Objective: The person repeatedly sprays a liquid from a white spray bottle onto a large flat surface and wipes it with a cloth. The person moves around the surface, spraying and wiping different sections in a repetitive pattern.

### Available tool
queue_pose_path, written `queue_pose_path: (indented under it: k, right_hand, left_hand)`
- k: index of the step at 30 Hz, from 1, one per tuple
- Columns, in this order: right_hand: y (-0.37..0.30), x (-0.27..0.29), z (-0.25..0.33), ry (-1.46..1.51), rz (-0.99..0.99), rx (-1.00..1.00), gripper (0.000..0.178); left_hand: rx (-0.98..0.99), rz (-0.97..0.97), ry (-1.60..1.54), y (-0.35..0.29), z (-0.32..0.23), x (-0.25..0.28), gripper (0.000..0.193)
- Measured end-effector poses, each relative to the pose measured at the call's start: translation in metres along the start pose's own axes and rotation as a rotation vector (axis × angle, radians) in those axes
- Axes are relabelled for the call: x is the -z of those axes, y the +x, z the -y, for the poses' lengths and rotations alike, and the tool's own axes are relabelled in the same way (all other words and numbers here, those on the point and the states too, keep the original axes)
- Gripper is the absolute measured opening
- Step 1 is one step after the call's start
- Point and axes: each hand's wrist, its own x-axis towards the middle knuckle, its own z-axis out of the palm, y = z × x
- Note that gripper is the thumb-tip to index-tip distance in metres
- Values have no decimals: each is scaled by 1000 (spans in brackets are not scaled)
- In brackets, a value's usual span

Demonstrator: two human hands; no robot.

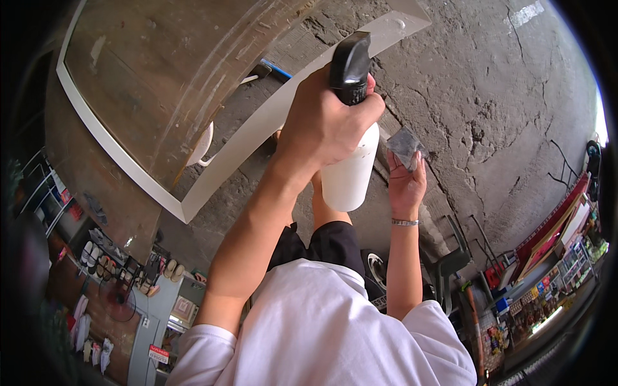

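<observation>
My left hand [328,122] is wrapped round the neck of a white spray bottle [348,170], just under its black trigger head [351,61]. The bottle is held up in front of me, its base toward my body. To the right, my right hand [407,183] grips a small grey sheet that looks like sandpaper [405,147] with its fingers and thumb. Beyond the left hand runs a long white frame [257,128] with mitred corners, lying partly over a brown wooden tabletop [154,83]. The bottle and left hand hide part of its near side.
Rough, cracked concrete floor [476,103] lies beyond my hands. A blue-handled tool [275,69] shows inside the frame. On the right stand a dark green plastic chair [450,264] and leaning boards [553,231]. Several shoes [103,260] and a fan [118,299] are at lower left.
</observation>
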Motion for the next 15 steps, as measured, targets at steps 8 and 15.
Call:
queue_pose_path:
  k: [8, 15]
  right_hand:
    - [-1, -5, -16, -18, 46, -65, 19]
    - [2, -10, -17, -60, 75, -59, 20]
  left_hand:
    - [132, -35, -65, -35, 1, 27, 19]
    - [238, 77, 115, -98, 11, 74, 18]
